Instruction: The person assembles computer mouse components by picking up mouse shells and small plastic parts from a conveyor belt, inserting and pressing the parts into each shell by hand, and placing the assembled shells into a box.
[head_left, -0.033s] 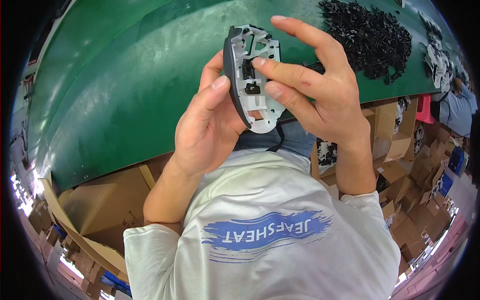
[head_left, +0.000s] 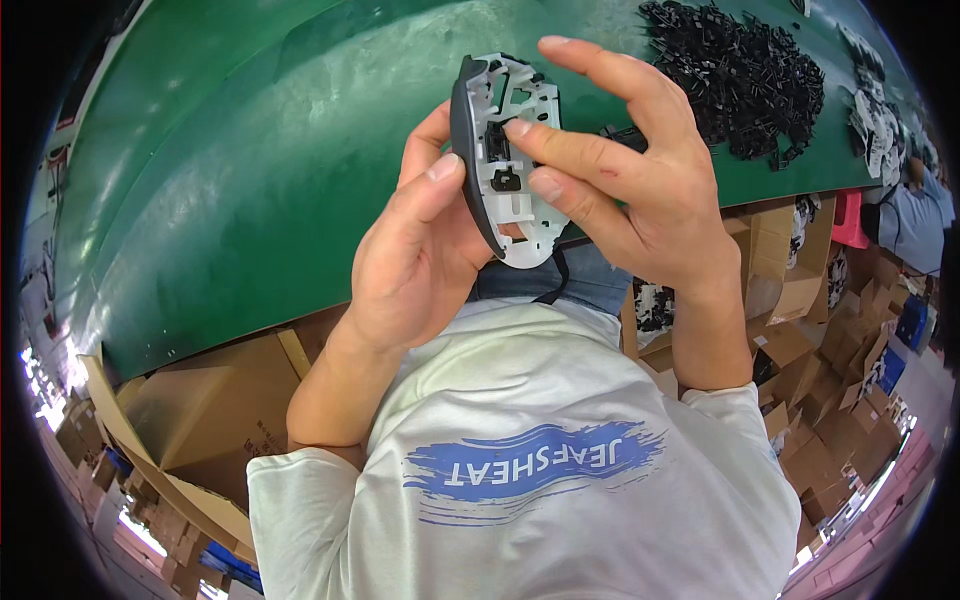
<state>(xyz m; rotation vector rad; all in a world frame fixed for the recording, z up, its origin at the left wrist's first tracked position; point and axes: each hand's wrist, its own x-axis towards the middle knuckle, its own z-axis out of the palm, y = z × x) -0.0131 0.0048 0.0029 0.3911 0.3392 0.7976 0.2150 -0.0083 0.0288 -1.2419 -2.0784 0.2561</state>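
My left hand (head_left: pixel 405 240) is closed round a computer mouse shell (head_left: pixel 530 230), dark grey outside with a white ribbed frame inside. It is tilted upright, its inner side facing my right hand. The left thumb presses on the dark outer edge. My right hand (head_left: pixel 640 180) has its fingers apart. Its index fingertip rests on a small black plastic part (head_left: pixel 497 142) set in the frame, and its thumb tip lies by the frame's right edge. Another black piece (head_left: pixel 506 180) sits lower in the frame. The fingers behind the shell are partly hidden.
A heap of small black plastic parts (head_left: pixel 740 80) lies on the green table (head_left: pixel 250 200) at the far right. White shells (head_left: pixel 875 130) are piled beyond it. Cardboard boxes (head_left: pixel 210 400) stand below the table's near edge. Another person (head_left: pixel 915 215) sits at the right.
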